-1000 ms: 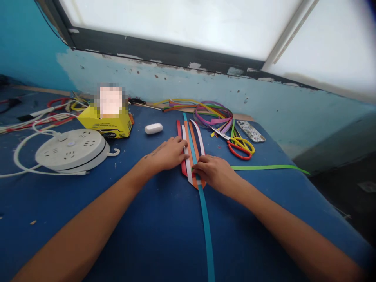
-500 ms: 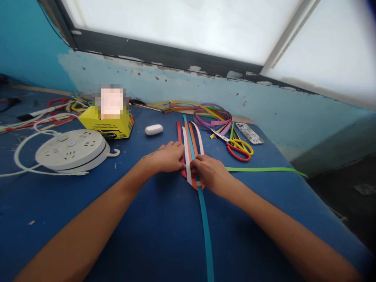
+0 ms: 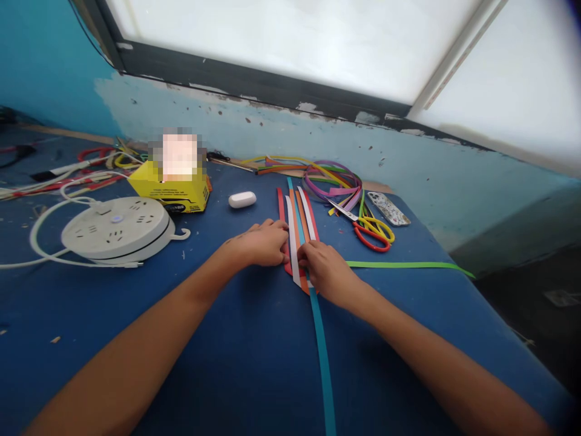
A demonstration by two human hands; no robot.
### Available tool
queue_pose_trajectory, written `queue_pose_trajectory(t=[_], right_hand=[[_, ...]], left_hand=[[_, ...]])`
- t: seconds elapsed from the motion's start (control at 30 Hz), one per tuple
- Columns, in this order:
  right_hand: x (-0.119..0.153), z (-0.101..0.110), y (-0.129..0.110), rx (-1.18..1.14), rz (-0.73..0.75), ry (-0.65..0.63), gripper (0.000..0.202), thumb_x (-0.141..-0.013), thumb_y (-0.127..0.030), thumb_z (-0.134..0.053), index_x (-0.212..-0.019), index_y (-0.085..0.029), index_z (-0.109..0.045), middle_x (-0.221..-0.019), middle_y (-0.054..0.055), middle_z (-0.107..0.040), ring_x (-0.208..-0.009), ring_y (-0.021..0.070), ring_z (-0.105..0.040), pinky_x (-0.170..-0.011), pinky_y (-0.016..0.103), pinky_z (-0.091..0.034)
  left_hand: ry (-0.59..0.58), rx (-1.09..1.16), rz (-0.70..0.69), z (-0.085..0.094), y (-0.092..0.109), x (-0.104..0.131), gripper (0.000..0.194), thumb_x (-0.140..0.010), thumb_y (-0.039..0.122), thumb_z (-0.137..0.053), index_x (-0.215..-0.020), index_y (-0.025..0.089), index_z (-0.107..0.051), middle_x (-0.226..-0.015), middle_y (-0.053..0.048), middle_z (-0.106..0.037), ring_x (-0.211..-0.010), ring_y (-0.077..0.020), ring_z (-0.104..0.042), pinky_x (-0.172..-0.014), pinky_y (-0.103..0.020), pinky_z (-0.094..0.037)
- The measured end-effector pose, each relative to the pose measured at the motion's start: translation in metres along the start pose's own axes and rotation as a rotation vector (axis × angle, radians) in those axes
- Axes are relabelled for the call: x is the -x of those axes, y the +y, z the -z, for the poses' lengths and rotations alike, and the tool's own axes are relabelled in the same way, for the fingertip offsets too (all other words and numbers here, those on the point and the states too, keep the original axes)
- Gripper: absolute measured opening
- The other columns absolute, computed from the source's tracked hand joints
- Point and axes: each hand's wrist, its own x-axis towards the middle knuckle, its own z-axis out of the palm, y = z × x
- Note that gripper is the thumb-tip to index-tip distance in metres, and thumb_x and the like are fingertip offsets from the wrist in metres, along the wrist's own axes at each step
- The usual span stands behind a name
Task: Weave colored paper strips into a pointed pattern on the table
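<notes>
A set of long flat strips lies lengthwise on the blue tabletop: a red strip [image 3: 281, 203], a white strip [image 3: 291, 227], orange strips [image 3: 306, 225], and a blue strip [image 3: 322, 357] that trails toward me. Another white strip [image 3: 307, 212] with red beside it lies on the right. Closed at the left edge, my left hand [image 3: 267, 243] has its fingertips on the red strip. My right hand [image 3: 327, 266] pinches low over the set; what is between its fingertips is hidden. A green strip [image 3: 403, 264] runs crosswise rightward from behind that hand.
Red-and-yellow-handled scissors [image 3: 372, 235] lie at right, near a speckled phone [image 3: 388, 208]. Coiled coloured strips [image 3: 336, 178] rest by the wall. Left are a white earbud case [image 3: 242, 200], a yellow box [image 3: 175, 191] and a round power strip [image 3: 118, 230] with cables.
The view has shifted slightly, moving everything a little rightward. The upper ends of the right white and red strips, curved before, now lie straighter. Both hands stay at the strips.
</notes>
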Motion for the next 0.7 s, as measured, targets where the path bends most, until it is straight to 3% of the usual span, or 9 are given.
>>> queue_pose_trajectory(t=[0.17, 0.37, 0.7], right_hand=[[-0.001, 0.008, -0.003, -0.193, -0.035, -0.013, 0.015, -0.088, -0.006, -0.059, -0.092, -0.019, -0.067, -0.099, 0.007, -0.067, -0.094, 0.0199, -0.062, -0.077, 0.029, -0.040], [-0.002, 0.003, -0.007, -0.139, -0.120, 0.028, 0.012, -0.088, -0.010, -0.062, -0.085, -0.020, -0.068, -0.098, 0.008, -0.067, -0.097, 0.0237, -0.058, -0.080, 0.033, -0.038], [-0.010, -0.002, -0.012, -0.260, -0.252, 0.045, 0.019, -0.089, -0.009, -0.054, -0.078, -0.020, -0.066, -0.095, 0.006, -0.070, -0.099, 0.0243, -0.057, -0.074, 0.032, -0.029]], left_hand=[[0.005, 0.004, -0.003, -0.001, 0.001, 0.000, 0.018, -0.087, 0.038, -0.066, -0.089, 0.021, -0.069, -0.154, -0.010, -0.049, -0.132, -0.0351, -0.051, -0.107, -0.053, -0.045], [0.004, 0.007, 0.012, -0.001, 0.002, 0.000, 0.017, -0.086, 0.037, -0.066, -0.089, 0.021, -0.070, -0.152, -0.010, -0.051, -0.130, -0.0352, -0.050, -0.108, -0.054, -0.044], [0.023, 0.083, -0.018, -0.001, -0.004, -0.004, 0.012, -0.080, 0.030, -0.076, -0.092, 0.029, -0.079, -0.142, -0.006, -0.060, -0.128, -0.0348, -0.054, -0.105, -0.049, -0.046]])
